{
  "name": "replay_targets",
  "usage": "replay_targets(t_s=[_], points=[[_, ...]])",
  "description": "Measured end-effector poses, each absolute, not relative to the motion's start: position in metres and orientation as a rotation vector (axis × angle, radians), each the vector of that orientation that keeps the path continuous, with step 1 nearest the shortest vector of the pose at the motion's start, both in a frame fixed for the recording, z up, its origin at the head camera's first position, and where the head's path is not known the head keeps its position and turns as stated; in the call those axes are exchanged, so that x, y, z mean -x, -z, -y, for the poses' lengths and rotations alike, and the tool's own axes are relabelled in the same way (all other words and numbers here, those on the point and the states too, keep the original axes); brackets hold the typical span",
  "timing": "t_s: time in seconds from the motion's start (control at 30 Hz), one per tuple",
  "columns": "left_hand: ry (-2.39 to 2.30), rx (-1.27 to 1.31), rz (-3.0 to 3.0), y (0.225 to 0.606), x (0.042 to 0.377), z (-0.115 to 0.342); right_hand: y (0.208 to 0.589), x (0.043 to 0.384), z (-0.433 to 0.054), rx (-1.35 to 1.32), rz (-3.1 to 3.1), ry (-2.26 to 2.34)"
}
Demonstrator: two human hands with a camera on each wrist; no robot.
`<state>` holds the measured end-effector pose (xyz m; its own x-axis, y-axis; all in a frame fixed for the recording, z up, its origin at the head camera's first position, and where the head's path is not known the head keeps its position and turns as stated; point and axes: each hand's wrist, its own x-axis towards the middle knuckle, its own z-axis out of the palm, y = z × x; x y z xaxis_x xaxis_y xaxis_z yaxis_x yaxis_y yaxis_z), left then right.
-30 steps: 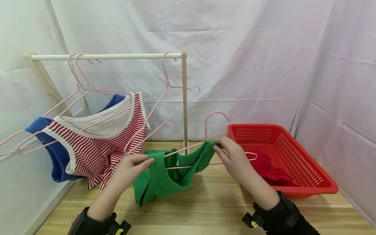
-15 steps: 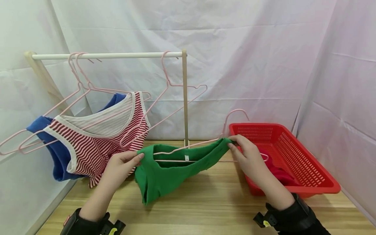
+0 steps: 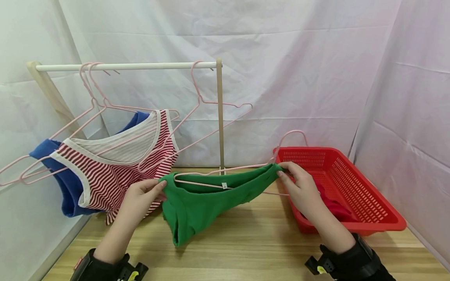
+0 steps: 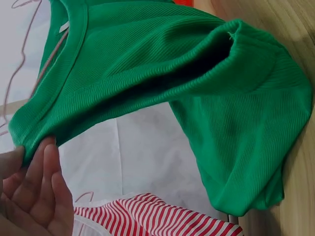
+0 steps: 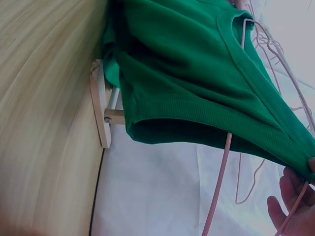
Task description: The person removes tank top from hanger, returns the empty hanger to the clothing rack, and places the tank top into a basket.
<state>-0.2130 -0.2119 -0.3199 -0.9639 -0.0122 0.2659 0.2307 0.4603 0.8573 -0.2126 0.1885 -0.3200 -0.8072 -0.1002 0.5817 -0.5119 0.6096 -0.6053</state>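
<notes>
Green ribbed sleeveless top (image 3: pixel 214 203) is stretched between both hands above the wooden table (image 3: pixel 242 257), its neckline turned upward and its small white label (image 3: pixel 224 185) showing. From my head feed, the left forearm slants up and inward from the lower left, and the left hand (image 3: pixel 142 197) pinches one shoulder strap between thumb and fingers. On the left wrist feed, I see the thumb on one side of the strap and the fingers bent behind it. The right forearm leans in from the lower right; the right hand (image 3: pixel 300 187) sits a little higher and pinches the other strap, so the neckline slopes up toward it.

A pink hanger (image 3: pixel 246 167) lies partly inside the top: one end shows within the neckline near the left hand, the hook rises just beside the right hand, and on the right wrist feed its lower bar comes out through the armhole. I cannot tell whether the drooping body touches the table.

Left of the hands, a red-and-white striped tank top (image 3: pixel 116 175) hangs on the rack (image 3: pixel 140 66). Behind the right forearm stands a red plastic basket (image 3: pixel 377 226) holding a red cloth (image 3: pixel 337 208).
</notes>
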Motion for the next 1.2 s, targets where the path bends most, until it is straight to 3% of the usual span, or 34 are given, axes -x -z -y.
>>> replay_targets(t_s=[0.27,0.7,1.2], points=[[1.286,0.197,2.601,0.326,0.22,0.203,0.318,0.212,-0.177,-0.506,2.302,-1.134],[0.871,0.603,2.636,0.327,0.214,0.182,0.325,0.215,-0.163,-0.625,2.306,-0.971],[0.439,0.794,2.412,0.331,0.203,0.169,0.321,0.214,-0.152,-0.733,2.199,-0.876]])
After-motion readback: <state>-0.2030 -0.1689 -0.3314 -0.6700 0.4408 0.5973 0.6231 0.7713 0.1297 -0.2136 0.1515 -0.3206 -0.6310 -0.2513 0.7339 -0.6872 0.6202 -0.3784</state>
